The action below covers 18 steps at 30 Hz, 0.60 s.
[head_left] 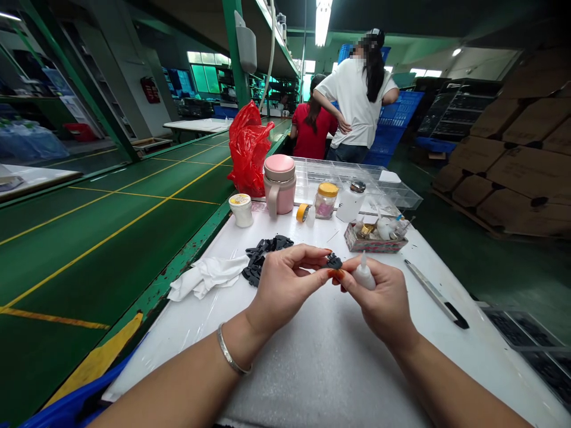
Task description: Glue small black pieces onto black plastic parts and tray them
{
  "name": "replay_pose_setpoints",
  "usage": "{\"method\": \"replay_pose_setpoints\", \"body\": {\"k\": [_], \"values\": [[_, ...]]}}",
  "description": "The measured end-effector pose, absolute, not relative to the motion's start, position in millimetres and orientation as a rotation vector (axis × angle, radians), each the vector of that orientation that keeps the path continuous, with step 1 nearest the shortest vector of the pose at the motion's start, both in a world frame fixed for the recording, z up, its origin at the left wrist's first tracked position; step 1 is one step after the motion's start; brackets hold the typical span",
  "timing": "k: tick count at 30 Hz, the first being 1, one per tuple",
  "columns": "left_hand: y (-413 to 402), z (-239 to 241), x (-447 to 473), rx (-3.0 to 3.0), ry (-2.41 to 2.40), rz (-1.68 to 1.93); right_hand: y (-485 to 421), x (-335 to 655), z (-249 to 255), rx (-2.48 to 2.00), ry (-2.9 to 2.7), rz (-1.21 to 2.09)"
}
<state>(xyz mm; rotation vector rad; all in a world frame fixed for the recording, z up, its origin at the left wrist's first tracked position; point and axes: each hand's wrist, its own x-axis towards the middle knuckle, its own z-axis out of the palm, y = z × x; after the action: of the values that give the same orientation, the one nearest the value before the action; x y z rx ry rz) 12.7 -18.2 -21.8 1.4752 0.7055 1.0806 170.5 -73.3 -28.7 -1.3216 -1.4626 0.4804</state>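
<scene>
While left hand (285,282) pinches the small black part (333,260) above the table (312,356), right hand (379,297) grips the glue bottle (364,274); best keep the nozzle steady, squeeze lightly, one small drop.

Factory hall. A green conveyor belt (111,208) with yellow lines runs along the left, framed by green steel posts (232,47). A fluorescent ceiling tube (322,18) lights the aisle; bright windows (207,71) glow at the far end. Stacked cardboard boxes (513,160) and blue crates (397,119) line the right side above a dark green floor (491,261).
</scene>
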Motion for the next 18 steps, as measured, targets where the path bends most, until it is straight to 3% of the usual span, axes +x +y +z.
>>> {"method": "replay_pose_setpoints", "body": {"k": [6, 12, 18], "values": [[-7, -19, 11, 1.271, 0.692, 0.996, -65, 185, -20, -1.289, -1.451, 0.567], [1, -20, 10, 1.029, 0.68, 0.784, -44, 251, -19, -1.287, -0.889, 0.197], [-2, -23, 13, 1.012, 0.667, 0.696, -29, 299, -26, -1.495, -0.759, 0.037]]}}
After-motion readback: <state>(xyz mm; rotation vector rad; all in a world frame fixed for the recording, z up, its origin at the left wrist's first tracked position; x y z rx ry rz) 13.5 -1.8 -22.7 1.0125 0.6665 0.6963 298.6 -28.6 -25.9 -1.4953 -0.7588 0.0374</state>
